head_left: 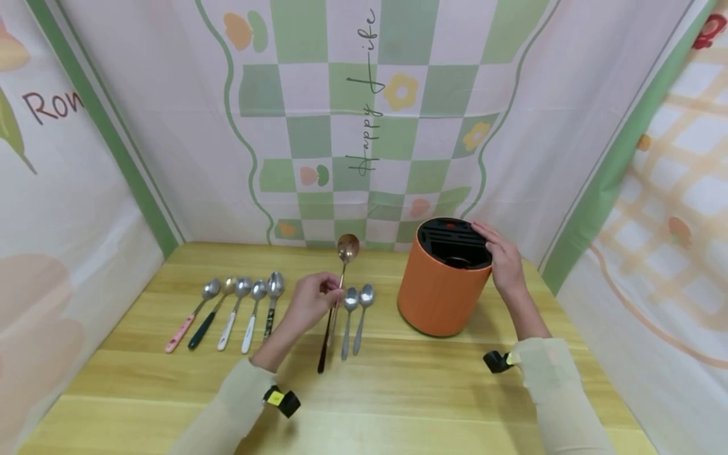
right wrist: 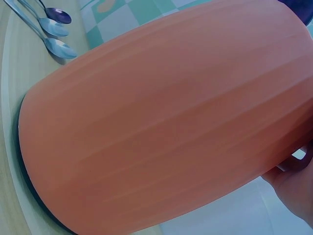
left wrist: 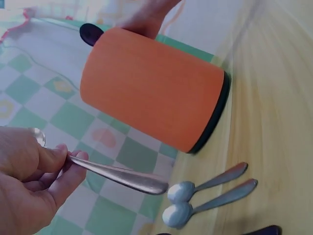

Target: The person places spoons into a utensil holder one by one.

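Observation:
My left hand (head_left: 315, 297) pinches a long metal spoon (head_left: 348, 248), its coppery bowl upward and its handle pointing down. In the left wrist view the smooth handle (left wrist: 122, 177) sticks out past the fingertips. On the table below lies a black spoon handle (head_left: 323, 354), with two small silver spoons (head_left: 362, 316) just to its right. My right hand (head_left: 506, 262) rests against the right side and rim of an upright orange utensil holder (head_left: 443, 294), fingers looking mostly straight. The holder has a black slotted insert (head_left: 455, 243); its depths are hidden.
Several spoons with coloured handles lie in a row at the left, including a pink-handled spoon (head_left: 184, 328) and a dark green-handled spoon (head_left: 207, 325). A patterned cloth (head_left: 364, 139) hangs behind the wooden table (head_left: 409, 404), with more cloth at both sides.

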`<move>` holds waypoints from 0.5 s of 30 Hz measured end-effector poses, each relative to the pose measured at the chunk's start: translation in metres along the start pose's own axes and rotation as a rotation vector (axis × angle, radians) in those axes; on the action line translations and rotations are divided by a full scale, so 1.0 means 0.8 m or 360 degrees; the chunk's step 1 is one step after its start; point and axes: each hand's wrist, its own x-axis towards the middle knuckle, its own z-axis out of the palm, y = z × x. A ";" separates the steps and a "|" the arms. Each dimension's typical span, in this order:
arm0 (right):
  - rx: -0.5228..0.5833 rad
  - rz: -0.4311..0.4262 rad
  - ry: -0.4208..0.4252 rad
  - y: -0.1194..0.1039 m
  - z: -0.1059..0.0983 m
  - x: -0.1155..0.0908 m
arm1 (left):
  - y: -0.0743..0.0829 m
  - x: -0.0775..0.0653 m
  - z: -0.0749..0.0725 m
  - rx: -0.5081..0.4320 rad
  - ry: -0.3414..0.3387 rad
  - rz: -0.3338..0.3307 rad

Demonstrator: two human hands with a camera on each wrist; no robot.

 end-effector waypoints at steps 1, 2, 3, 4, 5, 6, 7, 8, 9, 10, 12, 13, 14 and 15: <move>-0.0001 -0.0001 0.0001 0.000 0.000 0.000 | 0.003 0.001 0.000 0.0003 -0.0002 0.0010; -0.0004 0.0000 0.0002 0.000 -0.001 0.000 | 0.005 0.002 0.001 0.0001 -0.0001 0.0016; -0.0005 0.0000 0.0003 0.000 -0.001 0.000 | 0.008 0.003 0.001 0.0001 0.0004 0.0024; -0.0008 0.0002 0.0003 0.000 -0.001 0.000 | 0.010 0.004 0.002 -0.0002 0.0011 0.0025; -0.0010 0.0001 0.0003 -0.001 -0.001 0.000 | 0.012 0.005 0.002 -0.0004 0.0025 0.0033; -0.0011 0.0004 0.0003 -0.001 -0.001 0.000 | 0.015 0.006 0.003 -0.0008 0.0041 0.0038; -0.0014 0.0006 0.0001 -0.001 -0.001 0.000 | 0.017 0.007 0.003 -0.0006 0.0058 0.0053; -0.0012 0.0008 0.0000 -0.001 -0.001 0.000 | 0.020 0.009 0.004 -0.0006 0.0075 0.0067; -0.0012 0.0009 -0.0001 -0.001 -0.001 0.000 | 0.022 0.010 0.004 -0.0004 0.0089 0.0086; -0.0013 0.0007 -0.0002 -0.001 -0.001 0.000 | 0.025 0.011 0.005 -0.0007 0.0098 0.0101; -0.0011 0.0003 -0.0001 -0.001 -0.001 0.000 | 0.032 0.015 0.007 -0.0025 0.0109 0.0135; -0.0009 -0.0001 0.0000 -0.001 0.000 0.000 | 0.035 0.017 0.008 -0.0038 0.0111 0.0146; -0.0005 -0.0004 0.0000 -0.001 0.000 0.000 | 0.039 0.019 0.009 -0.0052 0.0111 0.0155; -0.0006 -0.0009 0.0000 -0.001 0.000 0.000 | 0.043 0.021 0.010 -0.0072 0.0108 0.0165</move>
